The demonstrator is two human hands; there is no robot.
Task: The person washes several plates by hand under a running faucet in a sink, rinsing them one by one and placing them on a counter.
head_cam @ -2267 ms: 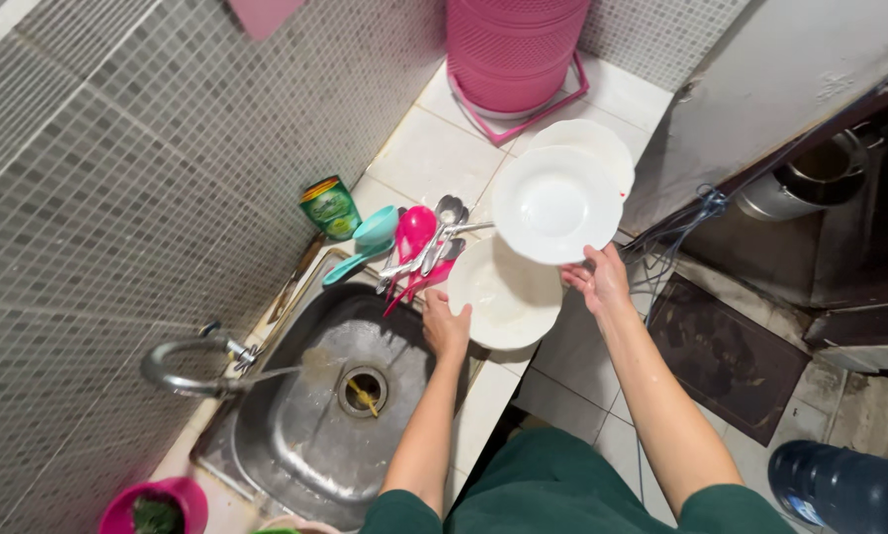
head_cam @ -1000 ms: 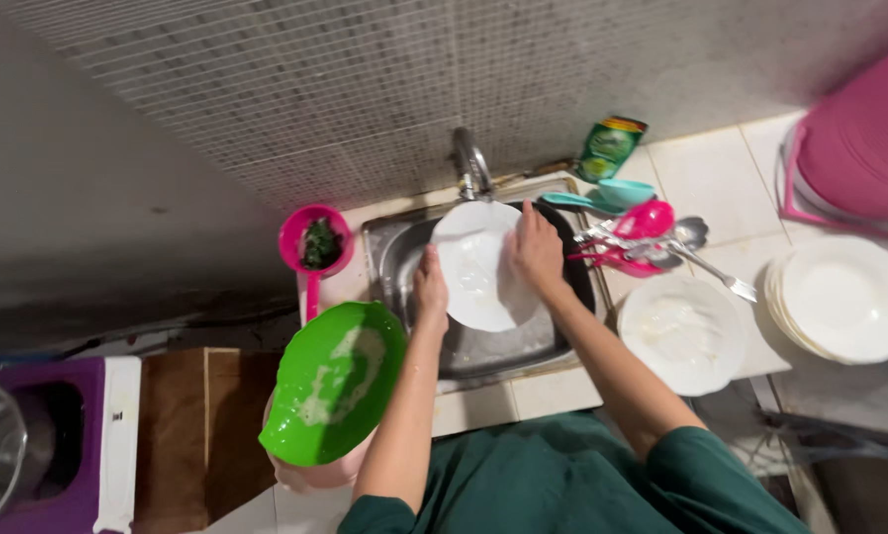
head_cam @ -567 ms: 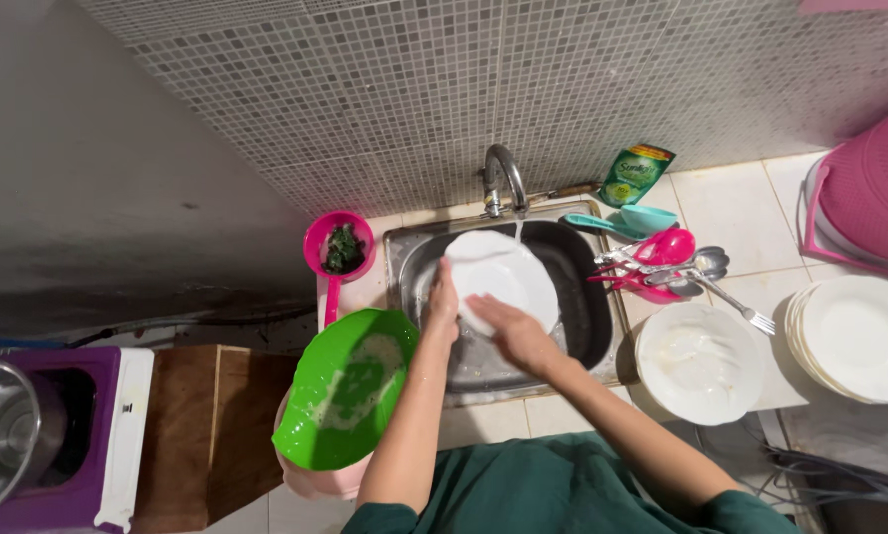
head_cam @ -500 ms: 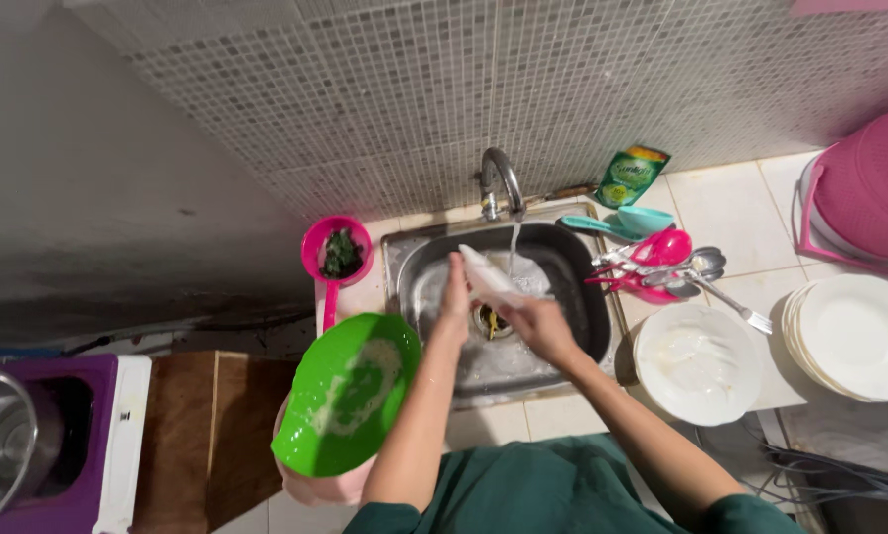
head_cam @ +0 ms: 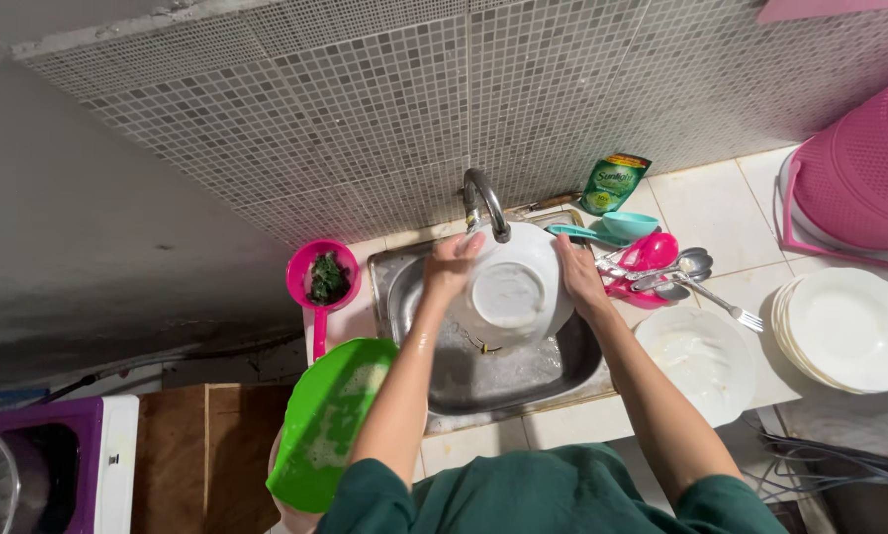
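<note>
A white plate (head_cam: 511, 289) is held tilted over the steel sink (head_cam: 483, 371), its underside toward me, just under the curved tap (head_cam: 485, 201). My left hand (head_cam: 451, 267) grips its left rim. My right hand (head_cam: 578, 275) grips its right rim. Both forearms look wet.
A soapy white plate (head_cam: 699, 360) and a stack of white plates (head_cam: 847, 329) lie on the tiled counter to the right. Spoons, a fork and pink and teal ladles (head_cam: 652, 267) sit behind them. A green soap pouch (head_cam: 612, 183), pink basket (head_cam: 864, 168), pink scoop (head_cam: 321, 279) and green bowl (head_cam: 327, 420) stand around.
The plate has turned from edge-on under the tap to its underside facing me, with both hands now on opposite rims. Earlier, the view swung from the plate stack to the sink.
</note>
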